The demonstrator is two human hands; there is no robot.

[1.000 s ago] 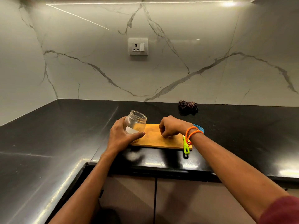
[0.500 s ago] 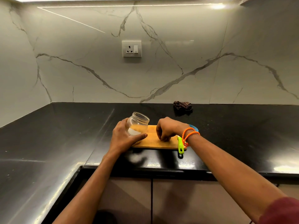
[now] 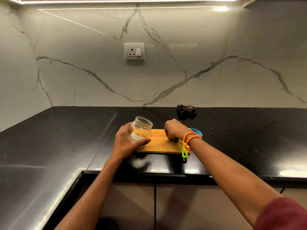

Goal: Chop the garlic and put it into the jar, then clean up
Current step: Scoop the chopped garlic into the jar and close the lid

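Still tilted, jar (image 3: 141,130) seemingly unlabelled, left hand (image 3: 127,141) holding.

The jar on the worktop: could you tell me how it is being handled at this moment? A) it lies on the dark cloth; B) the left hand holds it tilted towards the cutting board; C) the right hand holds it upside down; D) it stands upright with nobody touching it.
B: the left hand grips the jar, whose open mouth leans towards the cutting board.

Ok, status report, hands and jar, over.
Left hand grips tilted jar at board's left end. Right hand curled, fingertips down on board; garlic hidden. Nothing blocking.
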